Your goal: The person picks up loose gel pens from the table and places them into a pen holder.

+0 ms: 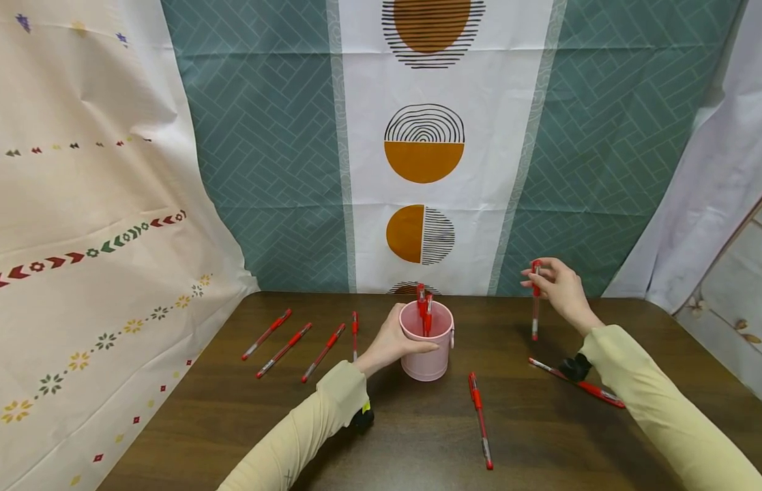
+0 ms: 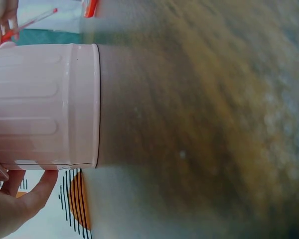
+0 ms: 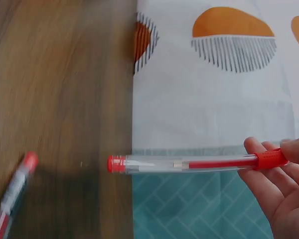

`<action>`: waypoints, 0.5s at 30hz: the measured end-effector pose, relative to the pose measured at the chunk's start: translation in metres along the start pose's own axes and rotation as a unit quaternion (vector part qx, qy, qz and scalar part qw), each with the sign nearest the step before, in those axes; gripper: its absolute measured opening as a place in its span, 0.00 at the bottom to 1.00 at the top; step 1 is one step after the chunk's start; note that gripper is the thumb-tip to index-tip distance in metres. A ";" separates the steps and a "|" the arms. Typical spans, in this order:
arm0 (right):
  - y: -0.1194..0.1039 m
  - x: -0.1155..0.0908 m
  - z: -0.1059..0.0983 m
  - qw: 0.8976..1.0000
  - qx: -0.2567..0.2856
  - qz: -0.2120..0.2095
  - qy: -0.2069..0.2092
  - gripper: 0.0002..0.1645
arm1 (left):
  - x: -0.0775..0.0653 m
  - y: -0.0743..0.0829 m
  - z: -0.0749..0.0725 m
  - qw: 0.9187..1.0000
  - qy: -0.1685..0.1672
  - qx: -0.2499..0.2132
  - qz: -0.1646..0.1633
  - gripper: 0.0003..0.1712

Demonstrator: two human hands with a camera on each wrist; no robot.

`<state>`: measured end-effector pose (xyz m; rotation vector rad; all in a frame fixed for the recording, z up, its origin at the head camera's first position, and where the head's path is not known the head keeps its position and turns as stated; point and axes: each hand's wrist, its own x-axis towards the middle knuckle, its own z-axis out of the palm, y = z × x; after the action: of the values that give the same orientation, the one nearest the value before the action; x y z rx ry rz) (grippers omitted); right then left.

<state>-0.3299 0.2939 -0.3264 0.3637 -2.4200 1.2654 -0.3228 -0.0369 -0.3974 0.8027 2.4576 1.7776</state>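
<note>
A pink bucket-shaped pen holder [image 1: 425,361] stands upright on the table with a few red pens [image 1: 425,310] inside it. My left hand [image 1: 400,344] grips its left side, thumb across the front; in the left wrist view the fingers [image 2: 40,191] curl against the pink wall. Over at the right, my right hand [image 1: 559,286] pinches a red gel pen [image 3: 199,163] by its capped end. That pen hangs upright above the table, its clear barrel pointing down. Another red pen [image 1: 577,383] lies on the table below the right hand, partly covered by the wrist camera.
Several red pens [image 1: 284,350] lie slanted on the left of the brown table [image 1: 417,436]. One red pen [image 1: 481,419] rests in front of the pen holder, to its right. Patterned curtains [image 1: 264,150] hang behind the table's back edge and along both sides.
</note>
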 end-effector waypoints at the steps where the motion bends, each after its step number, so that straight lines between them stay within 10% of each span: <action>1: -0.001 0.001 0.001 1.000 0.017 0.007 -0.003 0.22 | -0.002 0.004 -0.001 1.000 -0.002 -0.002 0.002 0.45; 15: -0.017 0.004 0.014 0.966 0.248 0.073 0.008 0.15 | -0.013 0.033 -0.004 1.000 -0.008 -0.018 0.005 0.43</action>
<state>-0.3303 0.2724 -0.3197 0.3096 -2.1202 1.9332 -0.2991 -0.0382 -0.3704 0.8247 2.4082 1.8054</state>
